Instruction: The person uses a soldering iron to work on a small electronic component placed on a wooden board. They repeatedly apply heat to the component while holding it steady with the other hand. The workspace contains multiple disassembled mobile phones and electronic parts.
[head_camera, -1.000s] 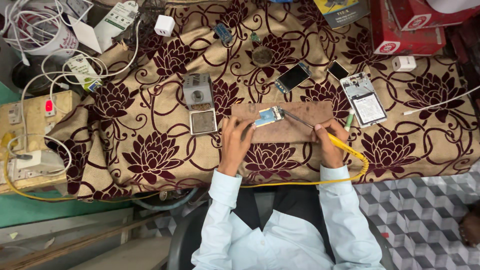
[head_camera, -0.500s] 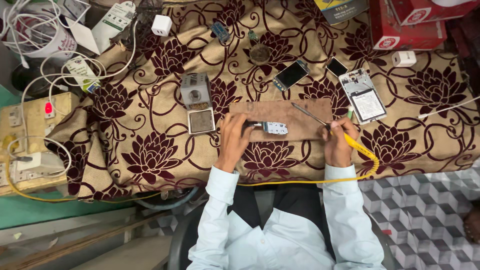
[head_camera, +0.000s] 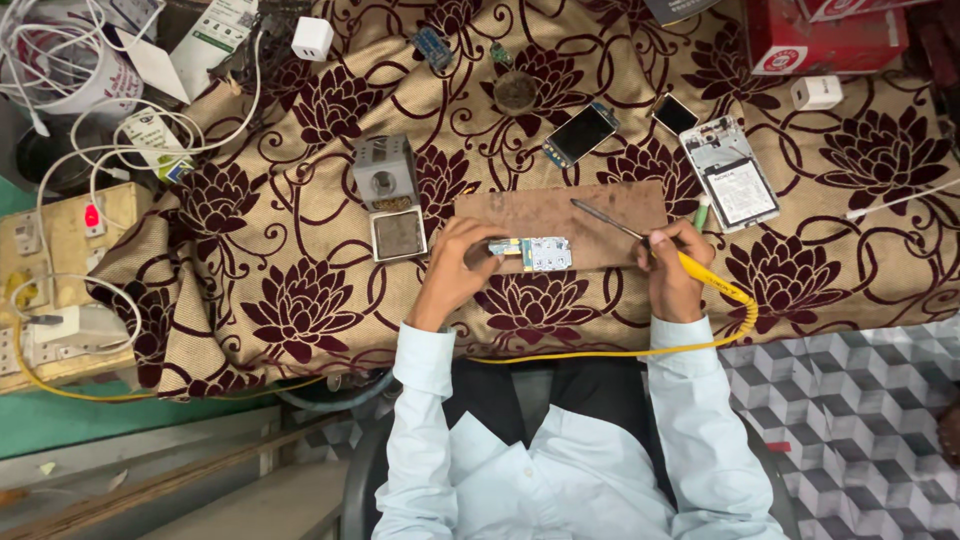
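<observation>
One small blue-and-white circuit board sits mid-frame at the near edge of the single brown rectangular work board, and the left hand has its fingers pinched on the board's left end, wrist bent in from below. The right hand is curled around one yellow-handled soldering iron, metal tip aimed up-left over the brown board and not touching the circuit board.

Count-wise: two loose phone screens just above the board, one opened white phone back at right, two white charger cubes near the top. The square metal tin left of the hand holds a dull mesh-looking pad.
</observation>
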